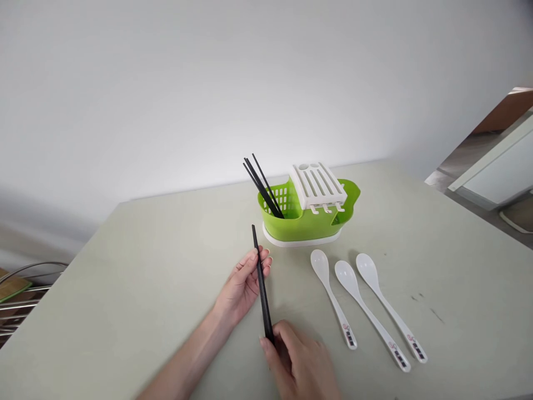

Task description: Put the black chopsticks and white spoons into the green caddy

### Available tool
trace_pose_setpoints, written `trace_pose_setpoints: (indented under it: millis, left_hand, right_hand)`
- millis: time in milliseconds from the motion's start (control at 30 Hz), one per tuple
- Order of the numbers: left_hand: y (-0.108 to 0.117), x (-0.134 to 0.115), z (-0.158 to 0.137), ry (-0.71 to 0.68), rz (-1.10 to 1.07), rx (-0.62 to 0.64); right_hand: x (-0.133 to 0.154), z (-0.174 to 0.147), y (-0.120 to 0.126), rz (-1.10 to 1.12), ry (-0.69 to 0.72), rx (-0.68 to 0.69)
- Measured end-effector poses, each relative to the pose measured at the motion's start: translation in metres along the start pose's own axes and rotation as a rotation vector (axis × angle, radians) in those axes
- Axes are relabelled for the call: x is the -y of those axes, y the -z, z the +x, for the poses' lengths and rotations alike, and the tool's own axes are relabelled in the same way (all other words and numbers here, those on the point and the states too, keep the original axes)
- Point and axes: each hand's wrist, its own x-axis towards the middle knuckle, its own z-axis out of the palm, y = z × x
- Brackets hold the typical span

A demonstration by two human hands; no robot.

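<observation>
Black chopsticks (263,294), lying close together, are held between both hands above the table. My left hand (244,283) pinches them near their thin upper end, fingers curled behind. Around the thick lower end, my right hand (297,358) is closed with thumb and fingers. Just beyond the hands stands a green utensil holder (297,226) with a white slotted top (318,186) and small hooks on its front. Several black chopsticks (262,189) lean in its left compartment. To the right lie three white spoons, a left one (331,294), a middle one (368,311) and a right one (389,305).
The pale green table (166,250) meets a white wall (208,100) at its far edge. Metal rods (20,305) of a rack show beyond the left edge. A white panel (495,166) stands past the right edge.
</observation>
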Motion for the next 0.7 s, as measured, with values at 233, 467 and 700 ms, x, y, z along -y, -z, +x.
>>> trace_pose_setpoints:
  millis: [233,467,700]
  left_hand:
    - [-0.001,-0.008,0.004,-0.103,-0.047,-0.075]
    - [-0.006,-0.017,0.006,-0.200,-0.111,-0.158]
    - [-0.006,-0.016,0.006,-0.201,-0.096,-0.147]
  right_hand:
    - [-0.004,0.000,0.000,0.100,-0.032,0.055]
    - [-0.001,0.000,0.002,0.146,-0.064,-0.003]
    - [0.000,0.003,0.008,0.169,-0.036,-0.029]
